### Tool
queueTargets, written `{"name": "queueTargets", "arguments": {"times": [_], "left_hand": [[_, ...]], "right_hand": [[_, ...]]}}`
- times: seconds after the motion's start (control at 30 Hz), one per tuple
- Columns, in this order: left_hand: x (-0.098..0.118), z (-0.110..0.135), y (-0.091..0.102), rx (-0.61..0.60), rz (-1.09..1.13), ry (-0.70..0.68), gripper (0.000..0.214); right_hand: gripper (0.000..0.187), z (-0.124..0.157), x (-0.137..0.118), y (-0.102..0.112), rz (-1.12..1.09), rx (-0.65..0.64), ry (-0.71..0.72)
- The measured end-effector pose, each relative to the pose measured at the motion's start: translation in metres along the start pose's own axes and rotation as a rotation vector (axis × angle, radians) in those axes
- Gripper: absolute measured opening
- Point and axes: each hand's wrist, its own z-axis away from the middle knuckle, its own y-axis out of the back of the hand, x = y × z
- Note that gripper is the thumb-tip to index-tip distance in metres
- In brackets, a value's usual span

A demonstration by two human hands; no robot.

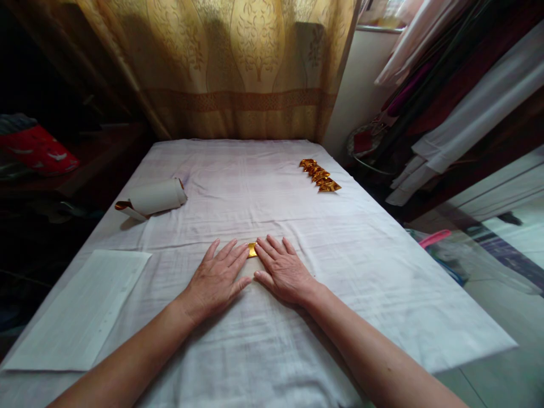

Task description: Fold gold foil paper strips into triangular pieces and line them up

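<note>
My left hand (217, 277) lies flat on the white cloth (272, 192) with its fingers stretched out. My right hand (283, 270) lies flat beside it, fingers spread. Between their fingertips a small piece of gold foil paper (252, 250) rests on the cloth, touched by the index fingers of both hands. Most of the piece shows; its near edge is hidden by my fingers.
A row of several folded gold foil pieces (319, 175) sits at the far right of the cloth. A roll of white-backed gold paper (155, 198) lies at the left. A white sheet (80, 309) lies near left. Hanging clothes (446, 85) crowd the right side; a curtain (238, 62) hangs behind.
</note>
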Motion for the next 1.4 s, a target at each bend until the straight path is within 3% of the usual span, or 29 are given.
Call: {"name": "queueTargets", "arguments": {"times": [0.17, 0.67, 1.13, 1.27, 1.4], "left_hand": [[0.002, 0.0, -0.012, -0.058, 0.032, 0.02, 0.063], [0.001, 0.002, -0.013, -0.061, 0.019, 0.019, 0.063], [0.005, -0.001, -0.006, -0.092, 0.052, 0.053, 0.06], [0.003, -0.002, -0.006, -0.08, 0.085, 0.055, 0.055], [-0.002, -0.007, -0.005, -0.026, 0.11, 0.057, 0.044]], "right_hand": [[0.066, 0.0, 0.0, 0.0, -0.023, -0.003, 0.016], [0.068, -0.008, -0.006, -0.003, 0.03, 0.045, -0.124], [0.057, 0.02, 0.009, 0.007, 0.13, 0.04, -0.099], [0.048, 0.013, 0.007, 0.016, 0.116, 0.084, -0.056], [0.022, -0.005, 0.007, 0.02, 0.084, 0.14, -0.025]]}}
